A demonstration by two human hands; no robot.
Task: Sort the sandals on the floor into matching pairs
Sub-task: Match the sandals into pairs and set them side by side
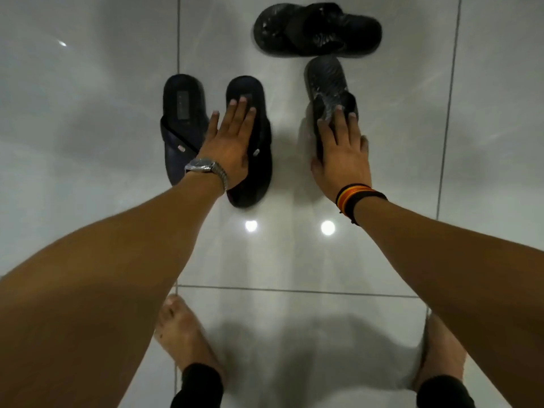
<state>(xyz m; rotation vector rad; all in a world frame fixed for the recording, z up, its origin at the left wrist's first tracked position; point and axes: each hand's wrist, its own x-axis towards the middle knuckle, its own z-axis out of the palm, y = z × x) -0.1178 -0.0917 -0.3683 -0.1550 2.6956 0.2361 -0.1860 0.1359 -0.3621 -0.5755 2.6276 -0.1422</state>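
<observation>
Two dark navy sandals lie side by side, toes pointing away from me: one on the left (181, 113) and one on the right (245, 86). My left hand (229, 142) rests flat on the right one with its fingers straight and spread. A black ribbed sandal (325, 81) lies to the right of that pair. My right hand (341, 154) covers its near half, with the thumb wrapped round its left edge. A second black ribbed sandal (318, 29) lies crosswise just beyond it, nearly touching its far end.
The floor is glossy white tile (88, 113) with dark grout lines and two bright light reflections between my wrists. My bare feet stand on the tile close below: the left (182, 334) and the right (441, 348).
</observation>
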